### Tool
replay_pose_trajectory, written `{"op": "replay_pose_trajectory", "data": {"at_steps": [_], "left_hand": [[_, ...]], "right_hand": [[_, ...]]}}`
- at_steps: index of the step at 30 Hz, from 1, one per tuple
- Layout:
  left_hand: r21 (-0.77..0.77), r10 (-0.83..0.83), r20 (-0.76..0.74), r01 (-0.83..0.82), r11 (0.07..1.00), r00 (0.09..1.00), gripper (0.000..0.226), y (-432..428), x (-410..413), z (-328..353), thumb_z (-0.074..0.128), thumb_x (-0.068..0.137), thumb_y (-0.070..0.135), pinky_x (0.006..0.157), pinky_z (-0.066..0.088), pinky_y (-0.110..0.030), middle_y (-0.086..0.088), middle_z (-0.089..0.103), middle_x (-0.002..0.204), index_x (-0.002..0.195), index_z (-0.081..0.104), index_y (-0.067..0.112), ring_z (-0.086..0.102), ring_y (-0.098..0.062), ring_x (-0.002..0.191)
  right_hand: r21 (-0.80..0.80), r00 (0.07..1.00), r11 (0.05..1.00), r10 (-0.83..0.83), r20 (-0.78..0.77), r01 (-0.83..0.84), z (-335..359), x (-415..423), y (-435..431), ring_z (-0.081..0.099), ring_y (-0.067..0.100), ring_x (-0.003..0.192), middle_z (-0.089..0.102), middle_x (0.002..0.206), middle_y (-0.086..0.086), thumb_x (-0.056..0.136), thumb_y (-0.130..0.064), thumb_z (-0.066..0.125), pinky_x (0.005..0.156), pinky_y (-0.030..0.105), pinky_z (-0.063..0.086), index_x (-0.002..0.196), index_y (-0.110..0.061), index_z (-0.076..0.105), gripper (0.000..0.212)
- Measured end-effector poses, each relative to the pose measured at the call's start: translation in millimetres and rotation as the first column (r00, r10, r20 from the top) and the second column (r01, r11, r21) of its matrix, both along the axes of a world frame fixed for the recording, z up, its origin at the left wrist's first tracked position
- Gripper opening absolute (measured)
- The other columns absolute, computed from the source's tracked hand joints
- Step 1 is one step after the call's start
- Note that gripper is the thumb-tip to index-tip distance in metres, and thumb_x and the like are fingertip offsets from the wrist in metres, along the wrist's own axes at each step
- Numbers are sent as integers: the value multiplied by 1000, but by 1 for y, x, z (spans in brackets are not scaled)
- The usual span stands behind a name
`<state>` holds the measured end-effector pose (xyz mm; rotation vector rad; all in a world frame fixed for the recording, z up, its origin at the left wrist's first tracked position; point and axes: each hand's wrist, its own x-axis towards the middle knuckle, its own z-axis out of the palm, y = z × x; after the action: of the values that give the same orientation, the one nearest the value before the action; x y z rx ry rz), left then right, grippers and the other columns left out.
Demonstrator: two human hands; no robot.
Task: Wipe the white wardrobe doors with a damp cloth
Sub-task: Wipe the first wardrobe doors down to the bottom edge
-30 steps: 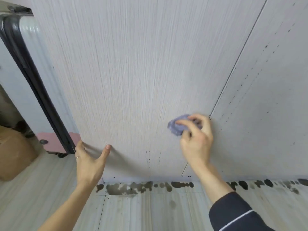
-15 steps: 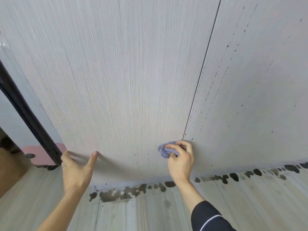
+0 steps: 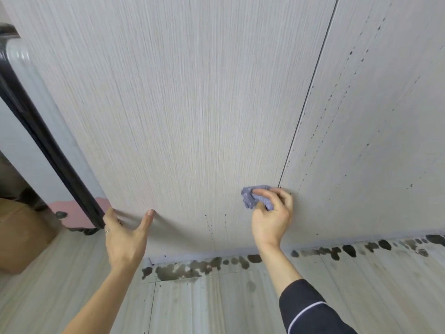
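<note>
Cloth [image 3: 249, 198] gripped in right hand [image 3: 272, 220], pressed against wardrobe door [image 3: 192, 116]

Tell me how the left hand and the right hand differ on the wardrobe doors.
The left hand is open and holds nothing; the right hand grips a purple cloth. The left hand sits by the left door's lower left edge; the right hand is at the seam between the doors. The left forearm is bare; the right is in a dark sleeve. Both hands are low on the doors.
</note>
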<state>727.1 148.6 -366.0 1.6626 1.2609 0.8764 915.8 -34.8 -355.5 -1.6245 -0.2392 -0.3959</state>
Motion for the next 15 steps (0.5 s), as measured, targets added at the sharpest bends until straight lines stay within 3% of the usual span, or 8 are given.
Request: {"op": "replay_pose_trajectory", "data": {"at_steps": [3, 5, 7, 9, 12, 15], "left_hand": [[-13, 13, 5, -12, 1000, 1000, 95, 0, -1, 2, 75, 82, 54, 109, 39, -50, -15, 46, 149, 153, 26, 16, 44, -34, 137], [-24, 16, 7, -15, 1000, 1000, 94, 2, -1, 3, 77, 81, 54, 110, 39, -50, -15, 47, 148, 152, 28, 17, 45, -34, 137], [-25, 13, 7, -13, 1000, 1000, 94, 4, -1, 3, 78, 80, 54, 110, 40, -51, -14, 48, 147, 151, 29, 17, 45, -34, 136], [-16, 15, 9, -15, 1000, 1000, 94, 5, -1, 1, 78, 80, 54, 109, 40, -50, -13, 48, 147, 151, 29, 17, 46, -33, 135], [-3, 23, 16, -23, 1000, 1000, 93, 5, -1, -3, 77, 81, 55, 110, 39, -48, -11, 47, 148, 151, 28, 18, 45, -31, 136], [14, 27, 32, -28, 1000, 999, 92, 6, -1, -6, 77, 79, 57, 109, 40, -46, -9, 50, 145, 150, 30, 20, 47, -29, 134]], "right_hand": [[-31, 954, 999, -45, -296, 37, -41, -11, 1, 58, 20, 104, 49, 105, -9, 76, 18, 58, 75, 0, 35, 74, -28, 68, 48], [-23, 898, 996, -91, -431, 90, -60, -14, 6, 58, 20, 102, 50, 109, -7, 78, 16, 58, 76, 11, 38, 69, -30, 67, 47], [-1, 850, 990, -122, -513, 141, -75, -15, 12, 59, 21, 99, 53, 110, -5, 78, 14, 57, 80, 22, 40, 65, -32, 65, 49], [20, 807, 989, -106, -581, 144, -87, -15, 16, 62, 23, 96, 61, 108, 1, 79, 15, 55, 78, 24, 43, 63, -30, 64, 49], [75, 739, 991, -31, -673, 111, -103, -19, 13, 65, 22, 88, 71, 95, 5, 81, 17, 51, 70, 22, 45, 66, -26, 67, 48], [119, 743, 986, -10, -669, 121, -104, -21, 8, 67, 19, 90, 73, 95, 2, 80, 18, 51, 68, 15, 46, 69, -27, 69, 50]]}}
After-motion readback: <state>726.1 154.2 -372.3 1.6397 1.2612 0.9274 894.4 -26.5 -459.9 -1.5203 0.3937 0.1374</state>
